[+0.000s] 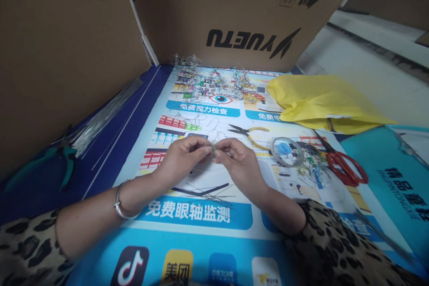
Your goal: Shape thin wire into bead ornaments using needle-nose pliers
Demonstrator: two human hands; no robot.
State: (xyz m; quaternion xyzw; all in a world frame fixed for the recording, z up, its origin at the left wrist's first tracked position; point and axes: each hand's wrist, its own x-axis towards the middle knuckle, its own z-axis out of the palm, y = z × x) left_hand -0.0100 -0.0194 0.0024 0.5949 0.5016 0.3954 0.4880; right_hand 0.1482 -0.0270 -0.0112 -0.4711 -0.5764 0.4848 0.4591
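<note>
Wire [212, 149], thin and bent, is between both hands, just above the middle of the poster [201, 98]. The left hand [182, 155] pinches one end with closed fingertips, the right hand [234, 158] pinches the other end, and the two hands almost meet. Loose wires [208, 192] lie near the wrists. Pliers [250, 134] lie just behind the right hand, with a tape roll [287, 151] beside them and scissors [345, 167] further right.
</note>
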